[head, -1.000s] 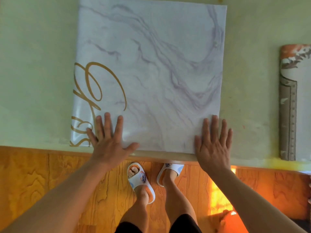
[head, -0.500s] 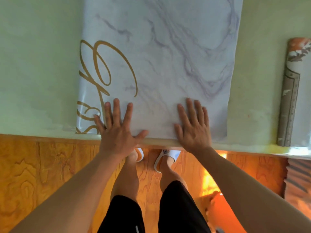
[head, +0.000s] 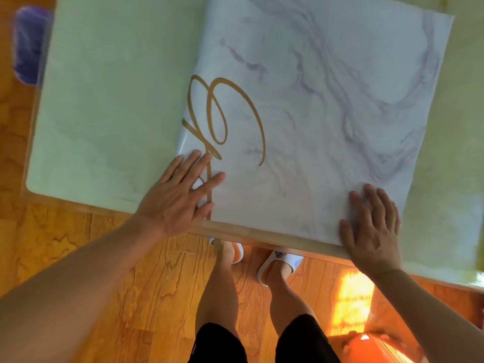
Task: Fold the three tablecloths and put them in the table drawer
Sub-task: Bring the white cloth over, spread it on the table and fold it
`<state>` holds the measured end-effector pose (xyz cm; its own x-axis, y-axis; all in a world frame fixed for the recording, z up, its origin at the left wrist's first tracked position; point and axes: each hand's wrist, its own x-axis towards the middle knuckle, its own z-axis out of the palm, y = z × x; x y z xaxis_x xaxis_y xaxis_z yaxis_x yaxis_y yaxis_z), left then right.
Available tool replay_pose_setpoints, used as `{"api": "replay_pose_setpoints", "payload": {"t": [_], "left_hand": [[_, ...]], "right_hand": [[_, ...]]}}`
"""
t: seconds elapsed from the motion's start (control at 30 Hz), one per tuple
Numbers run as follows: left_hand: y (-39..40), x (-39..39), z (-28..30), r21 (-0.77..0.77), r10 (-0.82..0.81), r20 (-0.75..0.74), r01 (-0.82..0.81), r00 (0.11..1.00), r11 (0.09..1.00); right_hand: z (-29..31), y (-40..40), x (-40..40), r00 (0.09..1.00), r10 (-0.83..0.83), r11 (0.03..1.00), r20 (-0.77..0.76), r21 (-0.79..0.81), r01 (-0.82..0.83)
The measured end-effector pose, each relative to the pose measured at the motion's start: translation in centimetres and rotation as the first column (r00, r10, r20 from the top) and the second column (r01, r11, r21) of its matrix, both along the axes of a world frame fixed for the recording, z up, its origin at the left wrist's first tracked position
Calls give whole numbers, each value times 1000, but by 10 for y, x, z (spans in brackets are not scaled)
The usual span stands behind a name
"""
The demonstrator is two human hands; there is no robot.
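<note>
Marbled tablecloth [head: 327, 113] lies folded flat on table [head: 104, 100], near edge flush with table's front rim. Left hand [head: 180, 197] presses cloth's near-left corner, fingers straight and spread; right hand [head: 372, 226] pins near-right corner, fingers straight, loosely together. Both palms down, likely flattening crease before next fold. Drawer not in view.

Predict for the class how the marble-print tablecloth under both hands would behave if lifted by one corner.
The marble-print tablecloth looks glossy, so it would probably slide easily on the table. It lies flat with soft rounded folds under the left hand and right hand, suggesting a floppy, fairly light sheet that would drape and perhaps unfold.
</note>
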<state>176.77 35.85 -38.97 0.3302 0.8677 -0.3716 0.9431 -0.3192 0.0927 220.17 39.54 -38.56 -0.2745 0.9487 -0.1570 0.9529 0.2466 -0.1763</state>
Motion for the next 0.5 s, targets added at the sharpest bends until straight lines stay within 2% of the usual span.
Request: {"api": "replay_pose_setpoints", "payload": {"t": [0.07,0.13,0.17,0.23,0.3,0.37,0.43,0.5], "left_hand": [[1,3,-2,0,15,32,-15,999,1000],[0,3,0,-10,9,45,-9,999,1000],[-1,2,2,-16,12,53,-11,998,1000],[0,0,3,-27,16,61,-15,998,1000],[0,1,4,-18,12,72,-11,997,1000],[-1,1,4,24,18,89,-20,996,1000],[-1,-1,2,30,27,106,-31,994,999],[-2,-3,-2,50,34,127,-41,991,998]], "right_hand": [[7,11,-26,986,-146,989,-80,16,148],[13,27,-75,972,-159,986,-174,24,165],[16,35,-108,970,-73,997,-233,16,78],[20,56,-188,932,194,976,-306,-33,-214],[17,78,-268,891,369,898,-265,-144,-415],[4,98,-326,906,402,891,-129,-172,-420],[-12,113,-348,928,373,917,-12,-144,-371],[-21,120,-350,932,362,926,8,-117,-359]]}}
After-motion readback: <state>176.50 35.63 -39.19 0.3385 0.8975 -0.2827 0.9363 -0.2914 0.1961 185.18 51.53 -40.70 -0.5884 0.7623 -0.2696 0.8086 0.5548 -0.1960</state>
